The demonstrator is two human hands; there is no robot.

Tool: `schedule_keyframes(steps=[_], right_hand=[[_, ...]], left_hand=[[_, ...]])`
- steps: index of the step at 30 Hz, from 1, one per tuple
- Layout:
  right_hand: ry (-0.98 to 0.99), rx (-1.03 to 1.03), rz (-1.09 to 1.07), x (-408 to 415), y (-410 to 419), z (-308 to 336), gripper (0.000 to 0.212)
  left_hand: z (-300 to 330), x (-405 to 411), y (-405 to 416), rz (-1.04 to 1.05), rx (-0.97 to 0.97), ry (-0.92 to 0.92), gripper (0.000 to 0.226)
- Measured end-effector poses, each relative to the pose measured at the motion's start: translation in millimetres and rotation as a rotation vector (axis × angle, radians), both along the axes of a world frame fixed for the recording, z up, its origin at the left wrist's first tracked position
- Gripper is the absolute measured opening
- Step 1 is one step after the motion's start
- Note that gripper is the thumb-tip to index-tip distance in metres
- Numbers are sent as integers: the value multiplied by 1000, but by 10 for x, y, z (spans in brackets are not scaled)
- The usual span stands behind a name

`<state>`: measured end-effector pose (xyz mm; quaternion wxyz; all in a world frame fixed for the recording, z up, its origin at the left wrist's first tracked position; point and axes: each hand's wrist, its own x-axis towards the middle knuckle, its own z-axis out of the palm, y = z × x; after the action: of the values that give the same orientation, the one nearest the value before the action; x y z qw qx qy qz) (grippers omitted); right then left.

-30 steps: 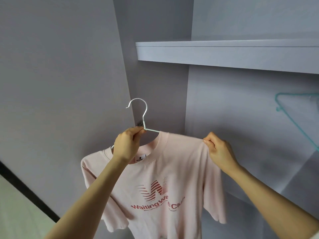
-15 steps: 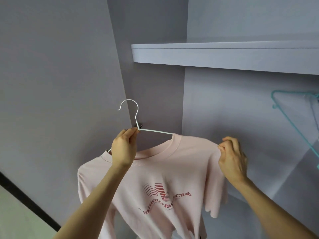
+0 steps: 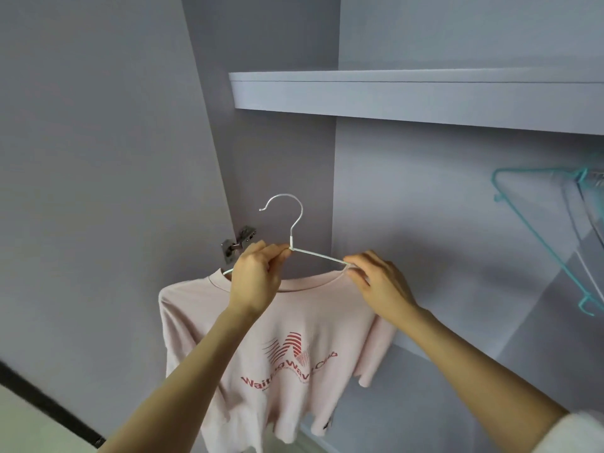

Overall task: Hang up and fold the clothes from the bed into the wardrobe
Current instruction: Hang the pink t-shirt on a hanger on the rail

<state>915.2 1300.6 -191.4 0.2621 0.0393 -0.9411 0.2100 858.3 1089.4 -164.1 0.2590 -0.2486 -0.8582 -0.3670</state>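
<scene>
The view looks up into a grey wardrobe. At the left its open door (image 3: 98,158) fills the frame, with one metal hinge (image 3: 238,245) at its inner edge; a dark strip and a pale floor show in the bottom left corner. One grey shelf (image 3: 408,96) crosses the top of the wardrobe, with grey back and side panels below it.

One pink T-shirt (image 3: 294,348) with red lettering hangs on one white wire hanger (image 3: 295,223), held up in front of the wardrobe interior; its hook is free, touching nothing. Two bare hands hold it. The left hand (image 3: 256,279) pinches the hanger at the base of the hook, fingers curled. The right hand (image 3: 376,282) pinches the hanger's right arm where it meets the T-shirt's collar.

At the far right, teal hangers (image 3: 536,237) hang below the shelf; at least two, though the edge cuts them off and the exact count cannot be told.
</scene>
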Motion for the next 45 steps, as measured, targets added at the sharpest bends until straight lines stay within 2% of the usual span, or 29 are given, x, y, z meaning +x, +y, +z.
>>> schedule_keyframes(steps=[2, 6, 10, 13, 16, 19, 25, 31, 36, 39, 45], right_hand=[[25, -13, -50, -26, -20, -8, 12], [37, 90, -56, 10, 31, -23, 9], [-230, 107, -39, 91, 226, -44, 24], [-409, 173, -77, 168, 371, 35, 17], [-471, 218, -26, 218, 465, 181, 18], [-445, 96, -11, 255, 486, 294, 33], [-323, -21, -320, 135, 326, 382, 39], [-242, -43, -513, -333, -45, 579, 32], [-248, 180, -559, -880, -231, 641, 24], [-219, 321, -569, -1129, -274, 596, 28], [-141, 296, -618, -1710, -213, 521, 38]], left_hand=[[8, -8, 7, -9, -2, 9, 15], [7, -80, 14, -28, 30, -60, 17], [1, -192, 42, -62, 133, -215, 17], [48, -308, 78, -131, 229, -361, 17], [100, -445, 261, -155, 160, -409, 17], [124, -579, 442, -62, -18, -395, 16], [364, -862, 451, -46, -106, -286, 36], [768, -1216, 199, 24, -187, -33, 50], [1060, -1603, 92, 57, -312, 99, 64], [1146, -1774, 98, 40, -359, 164, 73], [1154, -2145, 124, 84, -400, 305, 93]])
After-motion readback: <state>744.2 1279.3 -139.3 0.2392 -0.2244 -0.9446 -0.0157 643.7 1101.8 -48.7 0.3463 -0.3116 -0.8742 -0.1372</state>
